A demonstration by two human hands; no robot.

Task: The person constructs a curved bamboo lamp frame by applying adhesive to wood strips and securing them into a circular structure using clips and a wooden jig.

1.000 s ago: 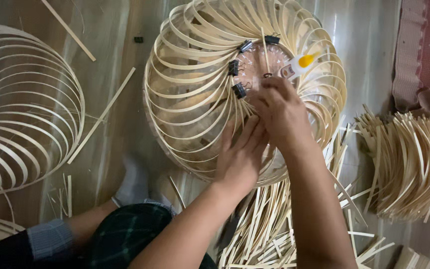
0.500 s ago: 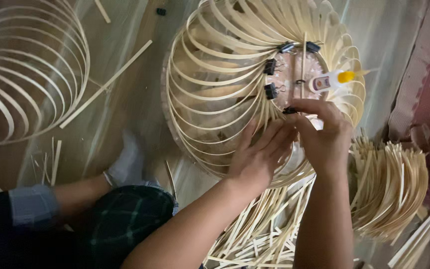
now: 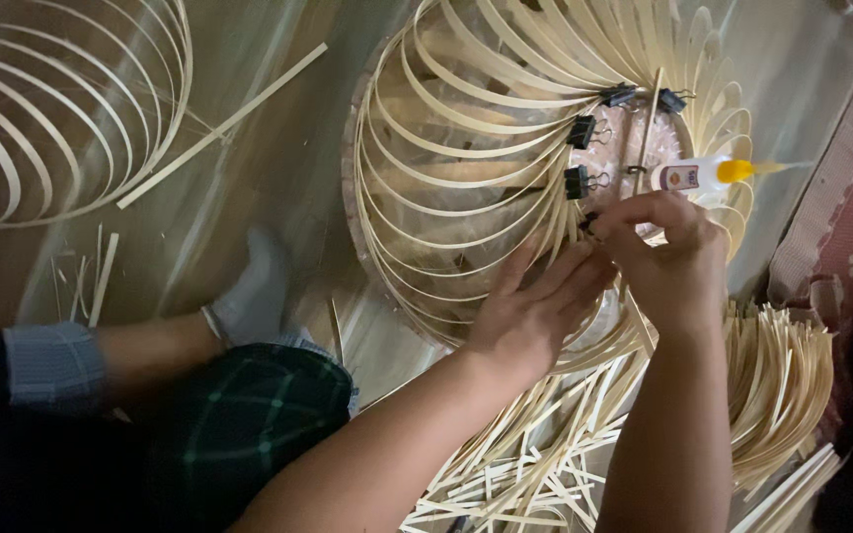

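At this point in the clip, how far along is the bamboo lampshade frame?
Done: many curved strips fan around the bamboo frame, several held at the hub by black binder clips. In hand: the left hand presses strips down while the right hand pinches something dark, likely another clip, at the hub. Left: loose strips lie unused; a glue bottle rests on the frame.

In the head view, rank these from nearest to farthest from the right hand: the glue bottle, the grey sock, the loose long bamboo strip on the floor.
Measured from the right hand:
1. Glue bottle, just above the hand, on the frame's hub.
2. Grey sock, well off to the left.
3. Long bamboo strip, upper left, on the floor.
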